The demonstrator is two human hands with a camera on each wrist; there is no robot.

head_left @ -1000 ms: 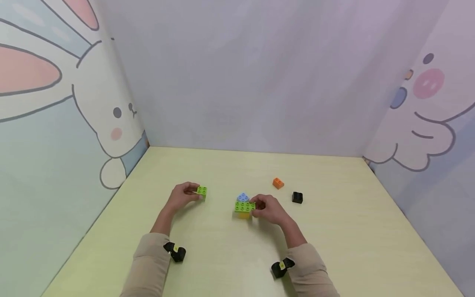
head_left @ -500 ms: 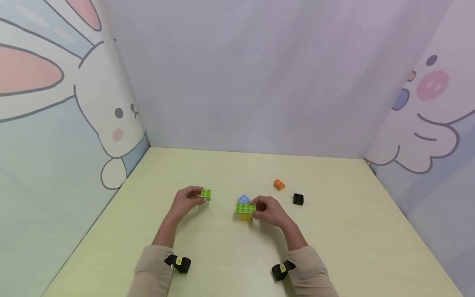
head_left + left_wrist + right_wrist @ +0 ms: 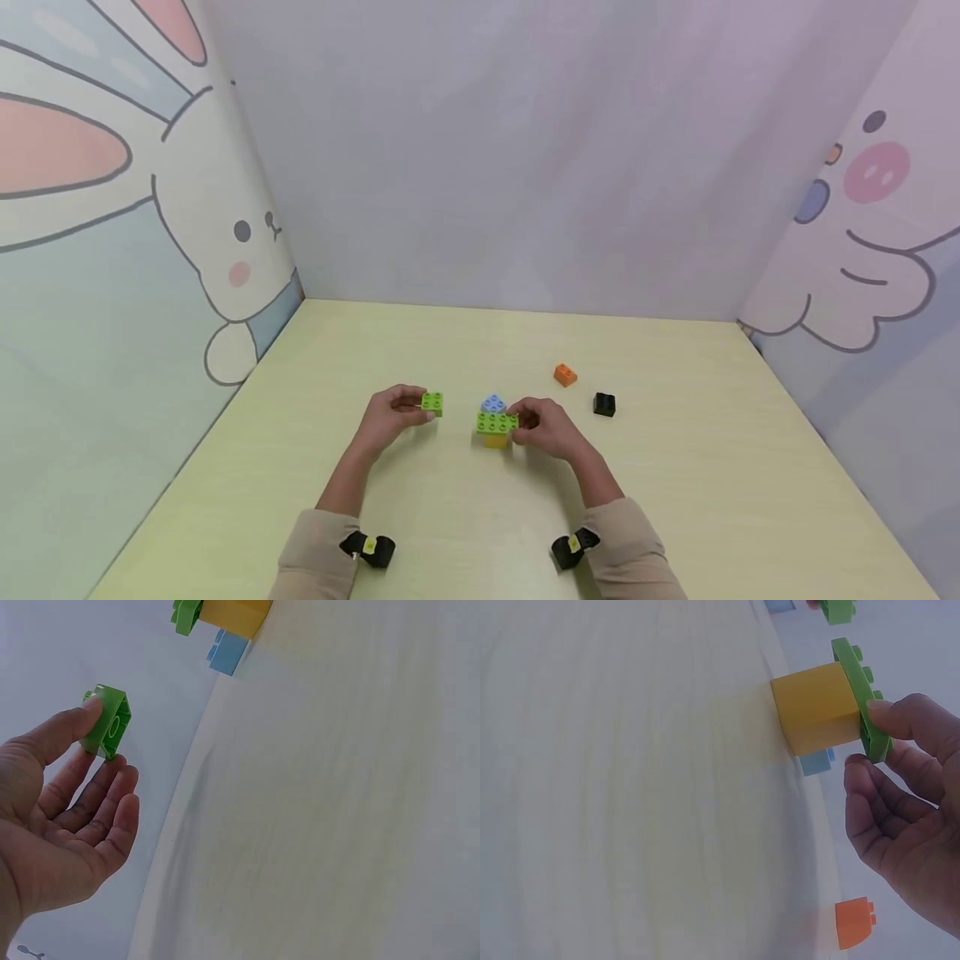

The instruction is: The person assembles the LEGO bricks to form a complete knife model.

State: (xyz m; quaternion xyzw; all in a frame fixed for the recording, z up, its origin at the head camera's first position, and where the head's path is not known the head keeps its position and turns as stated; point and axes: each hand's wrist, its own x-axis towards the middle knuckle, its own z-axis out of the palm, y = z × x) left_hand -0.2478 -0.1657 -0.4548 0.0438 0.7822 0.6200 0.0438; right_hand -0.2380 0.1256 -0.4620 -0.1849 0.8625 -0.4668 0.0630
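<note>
On top of the yellow block (image 3: 496,442) sits the long green plate (image 3: 497,423), studs upward and reaching past the block at both ends. Our right hand (image 3: 547,425) is at the right of the block, pinching the near end of the plate between thumb and fingers, while its remaining fingers bend loosely below. The block itself stands on the pale table (image 3: 690,467).

Left of the yellow block and a little farther from us, our left hand (image 3: 390,418) grasps the small green brick (image 3: 432,403) by its edge, thumb on one side and fingertips on the other. We hold it off the table, apart from the block, and its hollow underside shows in the left wrist view; the other fingers curve without gripping anything.

Just behind the yellow block lies the pale blue brick (image 3: 492,403), partly hidden by the plate; we cannot tell whether the two touch. Farther back and to the block's right is the orange brick (image 3: 566,374), and the black brick (image 3: 604,404) lies to the block's right, beyond our right hand. Nearer to us than the block are our beige sleeves (image 3: 622,537), with a black wrist device (image 3: 369,548) on each.
</note>
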